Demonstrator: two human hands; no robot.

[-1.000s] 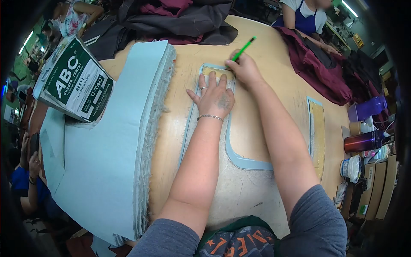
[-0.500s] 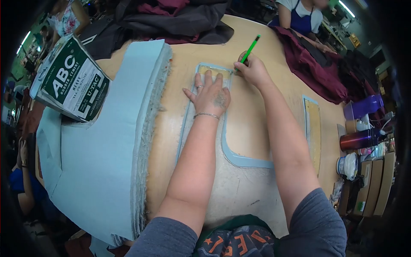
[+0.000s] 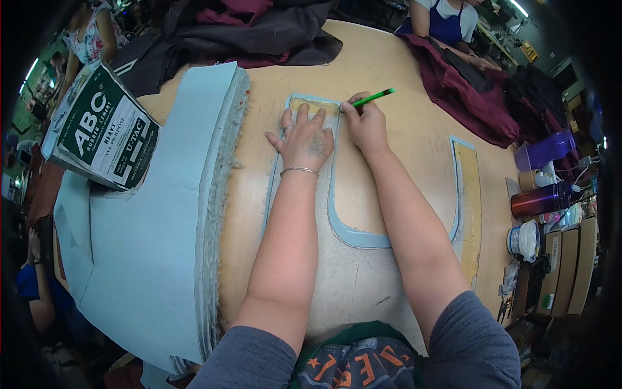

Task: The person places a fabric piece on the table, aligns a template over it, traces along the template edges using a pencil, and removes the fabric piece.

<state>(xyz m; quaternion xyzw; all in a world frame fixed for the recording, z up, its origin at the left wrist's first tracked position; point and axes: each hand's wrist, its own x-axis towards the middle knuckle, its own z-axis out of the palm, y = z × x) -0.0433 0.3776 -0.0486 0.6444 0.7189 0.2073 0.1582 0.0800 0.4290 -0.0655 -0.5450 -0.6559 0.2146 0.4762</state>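
Observation:
My left hand [image 3: 306, 140] lies flat with fingers spread on the left arm of a grey U-shaped template [image 3: 350, 279]. Pale blue fabric [image 3: 363, 240] shows as a border around the template, whose upper ends carry yellowish strips [image 3: 468, 214]. In my right hand [image 3: 368, 126] is a green pencil [image 3: 374, 98], gripped near its lower end and tilted to the right. Its tip is at the top right corner of the template's left arm, mostly hidden by my fingers.
A thick stack of light blue fabric [image 3: 149, 246] lies to the left, with a rubber cement can [image 3: 107, 129] on it. Dark and maroon cloth [image 3: 259, 32] is heaped at the back. A tumbler [image 3: 541, 200] and boxes [image 3: 564, 272] stand right. Other people work beyond the table.
My right hand has shifted down and left, and the pencil has tipped from steep to nearly level. My left hand stays pressed on the template. The whole view has shifted slightly.

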